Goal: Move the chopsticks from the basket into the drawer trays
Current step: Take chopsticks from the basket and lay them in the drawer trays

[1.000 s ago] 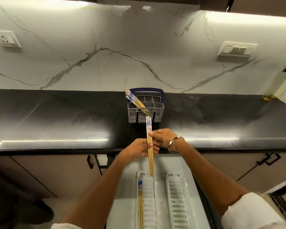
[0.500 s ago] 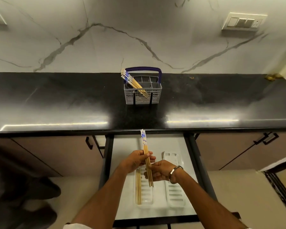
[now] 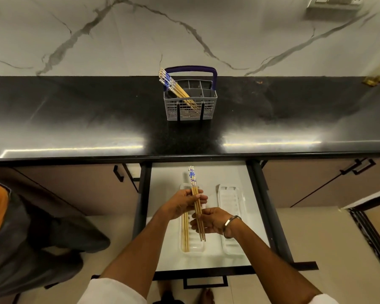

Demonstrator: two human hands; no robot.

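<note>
A bundle of wooden chopsticks (image 3: 193, 178) with blue-and-white tops is held over the open drawer (image 3: 206, 265). My left hand (image 3: 181, 202) grips it near the middle and my right hand (image 3: 213, 220) holds its lower part. The bundle hangs above the left white tray (image 3: 193, 249), where a few chopsticks (image 3: 185, 233) lie along the left side. The right white tray (image 3: 230, 244) holds nothing that I can see. On the black counter stands the grey basket (image 3: 190, 110) with a blue handle, and several more chopsticks (image 3: 173, 86) lean in it toward the left.
The black counter edge (image 3: 184, 156) runs across above the drawer. Dark drawer rails (image 3: 263, 207) flank the white drawer floor. Cabinet fronts with black handles (image 3: 358, 167) sit on both sides. Another person in orange and dark clothes (image 3: 13, 233) stands at the left.
Both hands brought the chopstick bundle down from counter height, in front of the basket, to just above the left tray in the drawer. The view tilted downward.
</note>
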